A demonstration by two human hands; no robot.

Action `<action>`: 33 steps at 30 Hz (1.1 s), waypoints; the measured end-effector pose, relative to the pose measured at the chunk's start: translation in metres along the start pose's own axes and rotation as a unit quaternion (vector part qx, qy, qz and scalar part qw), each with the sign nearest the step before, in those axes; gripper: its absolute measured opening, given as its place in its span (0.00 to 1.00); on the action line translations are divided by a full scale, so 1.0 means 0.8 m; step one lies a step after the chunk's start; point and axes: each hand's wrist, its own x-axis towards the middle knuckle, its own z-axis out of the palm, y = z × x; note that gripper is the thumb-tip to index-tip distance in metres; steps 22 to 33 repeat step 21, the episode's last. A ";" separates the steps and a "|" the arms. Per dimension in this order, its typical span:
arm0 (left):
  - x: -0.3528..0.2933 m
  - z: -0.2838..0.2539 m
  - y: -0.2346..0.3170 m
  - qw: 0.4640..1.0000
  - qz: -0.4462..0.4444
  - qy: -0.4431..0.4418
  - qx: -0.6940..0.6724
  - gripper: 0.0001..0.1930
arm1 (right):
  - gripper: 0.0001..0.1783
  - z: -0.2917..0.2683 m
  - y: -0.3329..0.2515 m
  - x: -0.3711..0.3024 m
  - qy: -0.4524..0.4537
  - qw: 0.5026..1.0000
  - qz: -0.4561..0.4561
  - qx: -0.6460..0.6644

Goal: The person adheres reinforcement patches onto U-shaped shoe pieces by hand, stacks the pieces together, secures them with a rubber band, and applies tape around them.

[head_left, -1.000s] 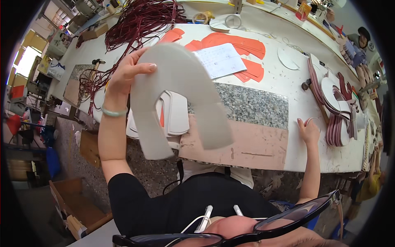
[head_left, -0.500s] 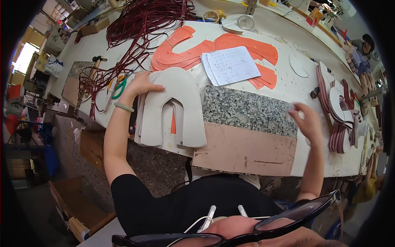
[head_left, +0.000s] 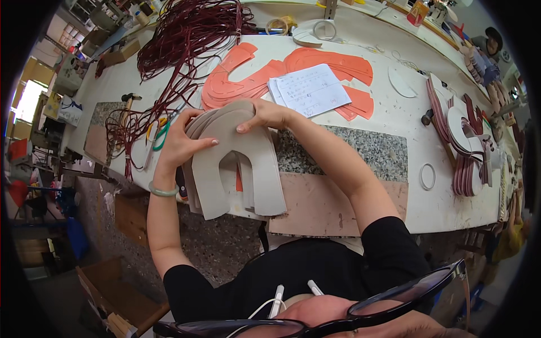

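Both hands are on a stack of light grey U-shaped pieces [head_left: 234, 141] that look like board or stiff sheet, at the front edge of the table. My left hand [head_left: 185, 141] grips the stack's left side, thumb on the top face. From the right, my right hand [head_left: 267, 115] closes on the rounded top, its thumb pressed on the upper piece and its fingers hidden behind. The pieces are slightly fanned and their legs point towards me. Behind them lie orange curved pieces [head_left: 239, 84].
Right of the stack are a speckled stone slab [head_left: 372, 143] and a pinkish-brown board [head_left: 315, 203]. Handwritten papers [head_left: 313, 93] overlap the orange pieces. Dark red cords [head_left: 186, 42] are heaped at the back left. Scissors with green handles [head_left: 162, 135], a clear ring [head_left: 427, 176] and bundled strips [head_left: 465, 158] lie around.
My right hand has come left from beside the stone slab onto the stack's top. My left hand has shifted down its left side. The pieces are now more fanned, and the clear ring shows.
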 end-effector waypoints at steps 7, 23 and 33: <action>-0.002 -0.009 -0.007 0.999 -0.045 0.026 0.009 0.31 | 0.27 0.011 -0.035 0.002 0.051 0.981 0.020 -0.187; -0.105 0.119 0.145 0.838 0.228 0.488 -0.085 0.40 | 0.13 0.151 -0.201 -0.063 0.358 0.696 -0.365 -0.504; -0.105 0.119 0.145 0.838 0.228 0.488 -0.085 0.40 | 0.13 0.151 -0.201 -0.063 0.358 0.696 -0.365 -0.504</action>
